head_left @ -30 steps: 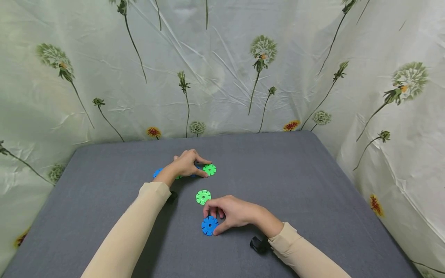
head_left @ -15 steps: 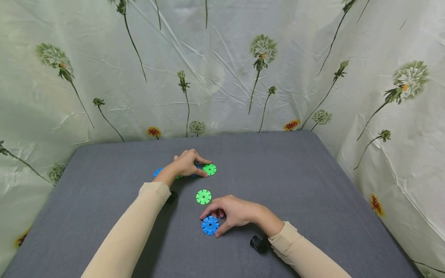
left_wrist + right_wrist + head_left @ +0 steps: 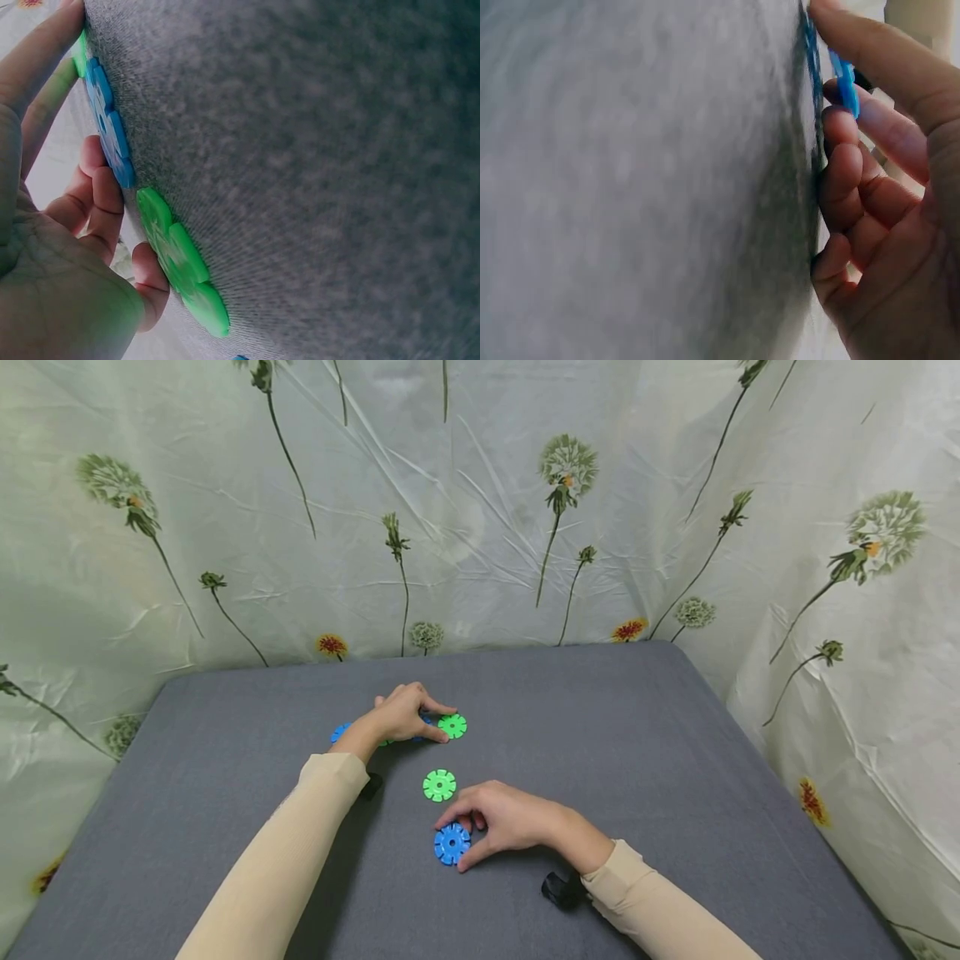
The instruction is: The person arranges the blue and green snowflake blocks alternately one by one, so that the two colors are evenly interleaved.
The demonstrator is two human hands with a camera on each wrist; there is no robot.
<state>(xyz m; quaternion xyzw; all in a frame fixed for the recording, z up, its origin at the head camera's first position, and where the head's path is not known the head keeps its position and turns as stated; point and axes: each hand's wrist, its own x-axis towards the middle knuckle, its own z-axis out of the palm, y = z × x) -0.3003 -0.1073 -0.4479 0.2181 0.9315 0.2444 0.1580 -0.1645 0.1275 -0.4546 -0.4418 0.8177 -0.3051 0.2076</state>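
My left hand point(image 3: 405, 712) reaches to the far part of the table, thumb and forefinger pinching the edges of a green slotted plastic disc point(image 3: 452, 717). Under that hand lies a row of discs, partly hidden: a blue disc point(image 3: 109, 124) and a green disc point(image 3: 176, 255) show in the left wrist view, and another blue disc point(image 3: 341, 731) peeks out by the wrist. Nearer, my right hand point(image 3: 510, 817) holds a blue slotted disc point(image 3: 446, 853) between thumb and forefinger; it looks slightly raised in the right wrist view. A loose green disc point(image 3: 439, 775) lies flat just beyond it.
A grey cloth covers the table point(image 3: 615, 735). Behind it and along the sides hangs a pale curtain point(image 3: 480, 527) with dandelion prints. A black strap piece point(image 3: 561, 890) sits under the right wrist and another point(image 3: 371, 787) under the left.
The right hand's fingers have shifted a little on the blue disc, which moved slightly right and then back left. The left hand and its green disc stay in place.
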